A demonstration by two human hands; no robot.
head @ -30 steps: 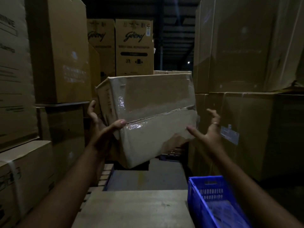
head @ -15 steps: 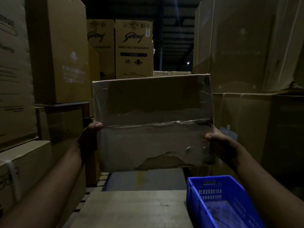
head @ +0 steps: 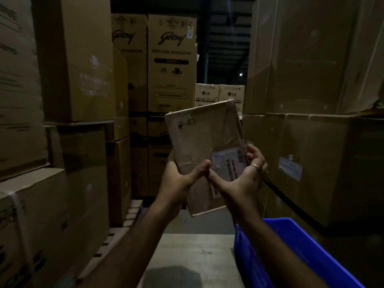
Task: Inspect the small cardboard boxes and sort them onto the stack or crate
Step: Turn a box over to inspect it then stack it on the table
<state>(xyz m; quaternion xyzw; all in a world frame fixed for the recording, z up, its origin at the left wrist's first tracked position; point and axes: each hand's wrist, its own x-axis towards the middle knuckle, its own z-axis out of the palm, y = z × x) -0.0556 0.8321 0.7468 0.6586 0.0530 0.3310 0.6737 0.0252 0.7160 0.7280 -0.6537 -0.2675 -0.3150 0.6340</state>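
I hold a small taped cardboard box (head: 202, 138) up in front of me, turned so a narrow face with a white shipping label points at me. My left hand (head: 182, 179) grips its lower left side, thumb across the front. My right hand (head: 245, 175), a ring on one finger, cups the lower right corner with fingers curled round the edge by the label. The blue plastic crate (head: 295, 252) sits below at the lower right. A flat cardboard box top (head: 193, 252) lies directly beneath my arms.
Tall stacks of large cartons (head: 72, 59) wall the left side, and more big cartons (head: 315, 142) stand on the right. Printed appliance boxes (head: 171, 63) close the aisle behind. A wooden pallet edge (head: 133, 213) shows at lower left.
The box was held wide side toward me with hands at its two ends. It has been rotated to a narrow labelled face, and both hands have come together at its lower part.
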